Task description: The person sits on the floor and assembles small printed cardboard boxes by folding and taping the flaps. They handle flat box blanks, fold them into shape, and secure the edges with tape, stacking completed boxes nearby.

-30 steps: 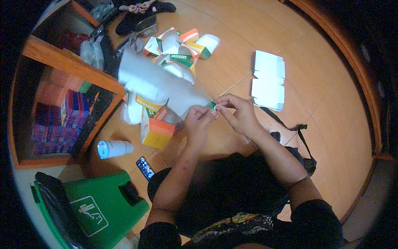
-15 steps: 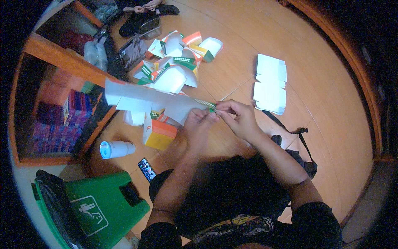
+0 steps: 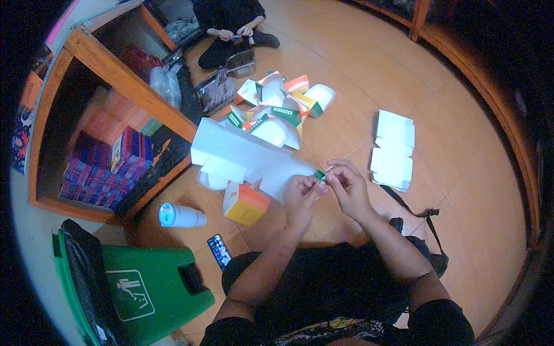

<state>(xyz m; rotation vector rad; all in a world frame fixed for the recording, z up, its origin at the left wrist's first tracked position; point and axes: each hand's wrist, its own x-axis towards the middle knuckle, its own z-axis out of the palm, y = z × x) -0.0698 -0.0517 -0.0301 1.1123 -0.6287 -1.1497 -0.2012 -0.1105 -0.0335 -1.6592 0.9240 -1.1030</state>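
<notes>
A long white cardboard box blank point(image 3: 248, 151) with a green end stretches from my fingers toward the left, its pale inner face showing. My left hand point(image 3: 302, 199) pinches that end from the near side. With thumb and fingers pressed together, my right hand point(image 3: 348, 187) grips the same green corner. The exact fold between the fingertips is too small to make out. Just beyond the blank lies a heap of folded boxes point(image 3: 278, 128) in white, green, orange and yellow. One orange and yellow box point(image 3: 248, 205) sits left of my left hand.
Flat white blanks point(image 3: 392, 151) lie on the floor at right, beside a black strap point(image 3: 407, 206). To the left are a tumbler point(image 3: 183, 216), a phone point(image 3: 219, 252), a green bin point(image 3: 156, 285) and a wooden shelf point(image 3: 124, 75). Another person point(image 3: 231, 32) sits at the far side.
The whole view has shifted, so the scene sits further right and lower. Both hands still pinch the blank's green end, and the blank now looks steadier and less blurred.
</notes>
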